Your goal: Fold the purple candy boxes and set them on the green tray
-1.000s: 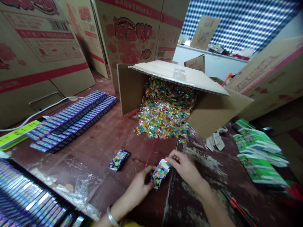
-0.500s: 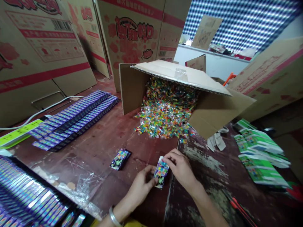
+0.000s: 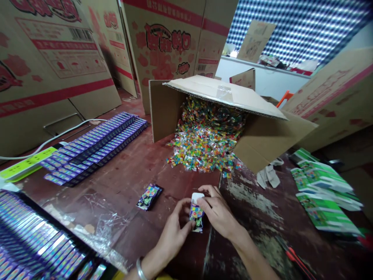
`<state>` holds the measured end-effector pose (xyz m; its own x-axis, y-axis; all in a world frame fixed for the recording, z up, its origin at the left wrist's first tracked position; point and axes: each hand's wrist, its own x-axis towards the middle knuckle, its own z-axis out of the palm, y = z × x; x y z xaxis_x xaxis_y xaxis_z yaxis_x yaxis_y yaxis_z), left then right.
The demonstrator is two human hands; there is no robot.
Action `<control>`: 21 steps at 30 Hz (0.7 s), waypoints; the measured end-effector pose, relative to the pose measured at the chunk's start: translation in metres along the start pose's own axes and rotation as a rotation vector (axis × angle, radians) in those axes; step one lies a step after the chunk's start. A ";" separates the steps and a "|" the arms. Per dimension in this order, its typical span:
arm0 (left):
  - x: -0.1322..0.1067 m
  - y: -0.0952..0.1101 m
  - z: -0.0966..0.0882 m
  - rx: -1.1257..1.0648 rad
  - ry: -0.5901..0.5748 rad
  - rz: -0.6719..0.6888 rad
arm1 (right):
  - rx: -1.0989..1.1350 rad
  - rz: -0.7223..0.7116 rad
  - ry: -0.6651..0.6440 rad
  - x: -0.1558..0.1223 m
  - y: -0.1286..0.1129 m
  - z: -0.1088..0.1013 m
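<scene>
A small printed carton, purple and black with a white flap standing up at its top, is between my two hands over the table. My left hand, with a bangle at the wrist, grips its lower left side, thumb across the front. My right hand holds the upper right side, its thumb on the front just below the flap; some of its fingertips are hidden. To the left lie matching small cartons. Behind my hands, a pile of small clear packets of colourful candy spills from a cardboard box on its side.
Rows of purple cartons stand at the left, near a yellow-green power strip with a white cable. More cartons fill the near left corner. Flat green packages, a pale glove-like cloth and a red-handled tool lie right.
The carton has turned more upright, and its white flap shows more clearly. My right thumb has shifted slightly left and down on it; a bluish bit at its tip is no longer visible.
</scene>
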<state>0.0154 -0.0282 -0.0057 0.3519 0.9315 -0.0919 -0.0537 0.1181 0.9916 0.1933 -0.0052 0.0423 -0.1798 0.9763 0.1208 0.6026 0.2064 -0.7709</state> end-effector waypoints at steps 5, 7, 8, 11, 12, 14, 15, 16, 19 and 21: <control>0.003 0.006 -0.003 -0.059 0.032 0.019 | 0.381 0.155 0.216 -0.016 0.014 0.018; 0.004 0.004 -0.005 -0.104 -0.002 -0.002 | 0.466 0.187 0.184 -0.024 0.018 0.030; 0.005 0.002 -0.005 -0.121 -0.017 -0.010 | 0.489 0.188 0.180 -0.027 0.019 0.036; 0.005 0.001 -0.005 -0.110 -0.050 -0.011 | 0.474 0.152 0.205 -0.032 0.022 0.047; 0.005 0.002 -0.005 -0.092 -0.056 -0.005 | 0.447 0.135 0.214 -0.031 0.023 0.048; 0.005 0.003 -0.003 -0.053 -0.053 0.009 | 0.411 0.111 0.231 -0.029 0.024 0.049; 0.005 0.004 -0.003 -0.046 -0.040 0.014 | 0.418 0.103 0.241 -0.027 0.024 0.049; 0.005 0.004 -0.002 -0.054 -0.020 0.016 | 0.442 0.101 0.254 -0.026 0.024 0.049; 0.007 0.003 -0.003 -0.141 0.039 0.009 | 0.541 0.120 0.296 -0.022 0.021 0.049; 0.008 0.001 -0.004 -0.182 0.060 -0.001 | 0.571 0.111 0.267 -0.019 0.019 0.049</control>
<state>0.0143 -0.0193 -0.0058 0.2963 0.9495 -0.1033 -0.2232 0.1739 0.9591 0.1701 -0.0231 -0.0048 0.1040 0.9878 0.1156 0.0843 0.1070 -0.9907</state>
